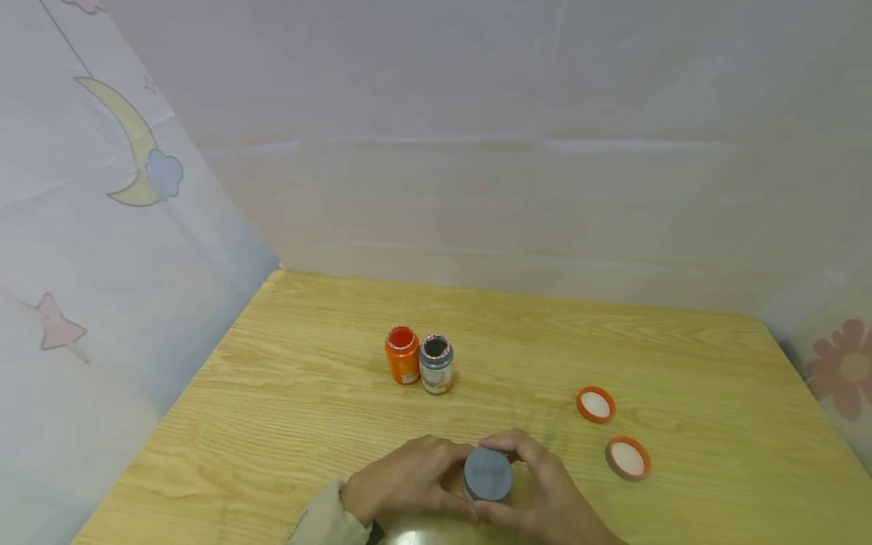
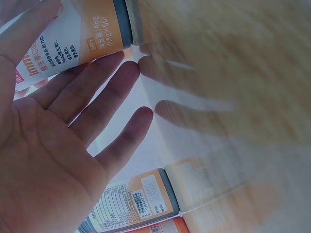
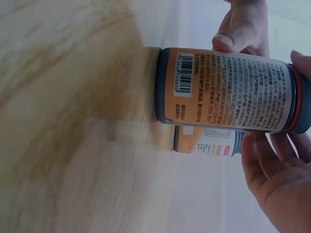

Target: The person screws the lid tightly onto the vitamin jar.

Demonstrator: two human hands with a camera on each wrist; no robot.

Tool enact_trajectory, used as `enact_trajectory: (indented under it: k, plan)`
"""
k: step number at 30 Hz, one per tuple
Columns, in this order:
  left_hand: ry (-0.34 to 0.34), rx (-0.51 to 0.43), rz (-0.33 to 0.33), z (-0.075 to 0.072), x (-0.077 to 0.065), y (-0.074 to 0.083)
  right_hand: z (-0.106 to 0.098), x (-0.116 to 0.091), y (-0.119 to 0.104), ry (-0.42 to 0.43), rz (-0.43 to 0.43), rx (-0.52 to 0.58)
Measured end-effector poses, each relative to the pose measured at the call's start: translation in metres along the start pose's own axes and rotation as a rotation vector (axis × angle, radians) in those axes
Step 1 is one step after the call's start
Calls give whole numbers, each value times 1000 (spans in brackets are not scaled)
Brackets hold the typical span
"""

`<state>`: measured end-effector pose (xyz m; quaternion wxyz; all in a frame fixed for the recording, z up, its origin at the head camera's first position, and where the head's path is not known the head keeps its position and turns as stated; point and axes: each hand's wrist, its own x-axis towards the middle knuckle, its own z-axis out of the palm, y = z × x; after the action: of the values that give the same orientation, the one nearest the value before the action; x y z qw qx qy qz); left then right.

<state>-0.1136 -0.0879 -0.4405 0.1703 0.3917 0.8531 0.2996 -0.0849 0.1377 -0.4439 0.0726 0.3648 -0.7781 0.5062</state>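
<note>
I see both hands closed around 1 grey-capped bottle standing at the near edge of the table: my left hand grips its body, my right hand curls round the cap. Its orange label carries a barcode and dense small print; I read "48g" and "0.8g×60". Behind stand 2 open bottles, orange and grey. 2 orange lids lie to the right.
</note>
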Motion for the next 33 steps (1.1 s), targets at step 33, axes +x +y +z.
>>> enact_trajectory:
  k: [33]
  plan:
    - [-6,4,-24,0,0,2,1,0,1,-26,-14,-30]
